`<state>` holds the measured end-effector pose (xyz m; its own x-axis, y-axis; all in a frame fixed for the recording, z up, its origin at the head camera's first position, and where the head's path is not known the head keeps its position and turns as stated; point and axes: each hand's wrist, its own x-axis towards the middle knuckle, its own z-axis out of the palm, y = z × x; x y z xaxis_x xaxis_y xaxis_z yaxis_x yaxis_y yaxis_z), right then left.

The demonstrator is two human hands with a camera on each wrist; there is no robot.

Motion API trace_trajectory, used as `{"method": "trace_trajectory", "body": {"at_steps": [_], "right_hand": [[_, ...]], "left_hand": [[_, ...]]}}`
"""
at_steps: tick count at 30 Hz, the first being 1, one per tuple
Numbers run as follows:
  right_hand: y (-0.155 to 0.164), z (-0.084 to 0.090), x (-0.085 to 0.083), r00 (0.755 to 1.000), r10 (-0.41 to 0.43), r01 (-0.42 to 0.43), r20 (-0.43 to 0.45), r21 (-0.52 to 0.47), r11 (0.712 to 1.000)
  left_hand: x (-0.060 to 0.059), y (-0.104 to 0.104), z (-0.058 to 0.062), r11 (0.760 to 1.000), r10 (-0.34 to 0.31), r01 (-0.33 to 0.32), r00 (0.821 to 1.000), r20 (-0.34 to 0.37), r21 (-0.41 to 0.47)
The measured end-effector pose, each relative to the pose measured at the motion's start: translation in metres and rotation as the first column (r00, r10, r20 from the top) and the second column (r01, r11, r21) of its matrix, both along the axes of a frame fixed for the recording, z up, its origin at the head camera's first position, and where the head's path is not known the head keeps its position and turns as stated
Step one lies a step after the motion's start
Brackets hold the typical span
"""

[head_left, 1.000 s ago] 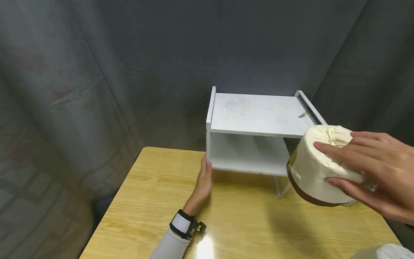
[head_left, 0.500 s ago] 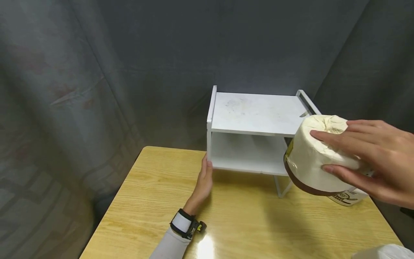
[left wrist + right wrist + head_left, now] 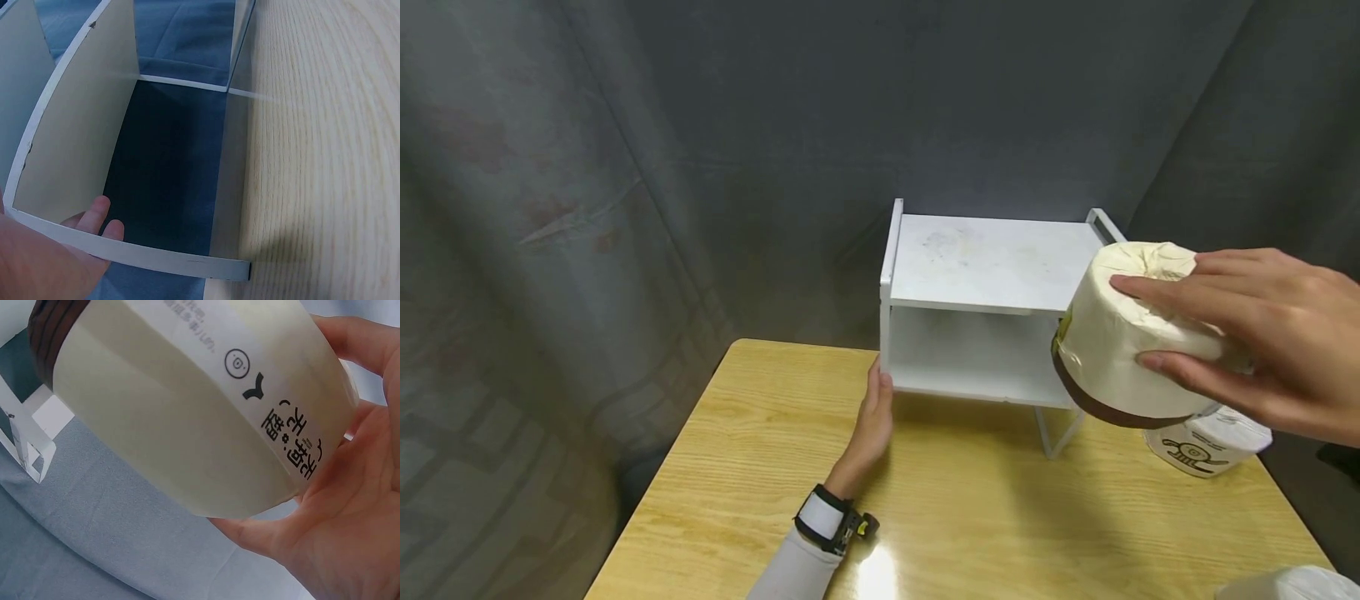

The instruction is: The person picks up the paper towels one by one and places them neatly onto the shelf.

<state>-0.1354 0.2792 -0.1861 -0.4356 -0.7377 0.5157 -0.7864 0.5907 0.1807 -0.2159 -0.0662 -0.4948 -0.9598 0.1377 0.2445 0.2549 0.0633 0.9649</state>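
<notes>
Beside shelf, roll higher now

Two bare hands are seen, with no gloves or rings worn. The left hand is followed by a forearm covered in a close-fitting light grey sleeve, which ends at the wrist. A band is strapped around the left wrist: a white central panel is framed by black edging. A small black device with a yellow detail is attached to its side. The right hand is shown uncovered as far as the frame edge; no sleeve is visible there.
</notes>
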Motion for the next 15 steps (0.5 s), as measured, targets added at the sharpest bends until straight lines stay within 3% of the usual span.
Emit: {"method": "trace_trajectory", "body": {"at_steps": [15], "right_hand": [[-0.002,0.016,-0.026,0.999,-0.037,0.037,-0.025,0.023,0.999]], "left_hand": [[-0.002,0.001,-0.001,1.000,0.002,-0.002,1.000,0.001,0.004]]}}
